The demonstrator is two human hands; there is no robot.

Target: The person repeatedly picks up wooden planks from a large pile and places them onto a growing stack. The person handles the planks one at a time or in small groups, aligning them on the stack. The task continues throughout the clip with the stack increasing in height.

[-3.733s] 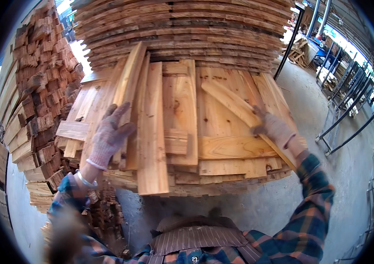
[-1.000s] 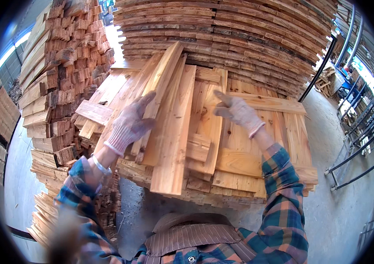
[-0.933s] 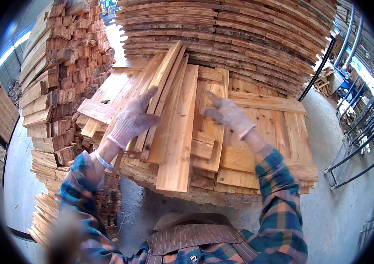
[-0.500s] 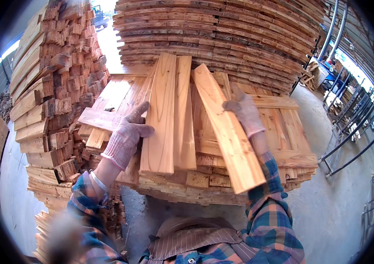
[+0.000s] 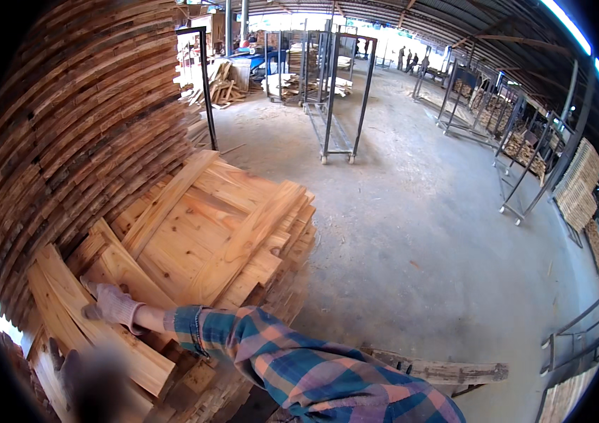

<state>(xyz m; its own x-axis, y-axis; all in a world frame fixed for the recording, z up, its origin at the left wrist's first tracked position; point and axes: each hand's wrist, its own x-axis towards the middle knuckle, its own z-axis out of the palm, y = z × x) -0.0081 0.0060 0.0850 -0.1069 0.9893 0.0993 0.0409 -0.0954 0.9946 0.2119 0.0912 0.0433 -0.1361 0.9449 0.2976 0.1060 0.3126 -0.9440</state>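
Observation:
My right hand, in a pale knitted work glove, is closed on the edge of a long light wooden board, its thumb over the top face. The board slants across a pile of similar boards. My left hand is at the lower left beside another board. Two of its gloved fingers show, spread apart; a dark blur in front hides most of the rest. Under and beyond my right hand lies a low stack of planed boards, with some laid crosswise on top.
A tall wall of stacked rough boards rises on the left. Wheeled metal frame racks stand on the concrete floor. More racks with wood line the right side. A wooden beam lies low near my right arm. Several people stand far off.
My view has swung to the right, bringing in the floor and racks and moving the boards to the lower left. My right hand stays on its board; my left hand is now mostly hidden.

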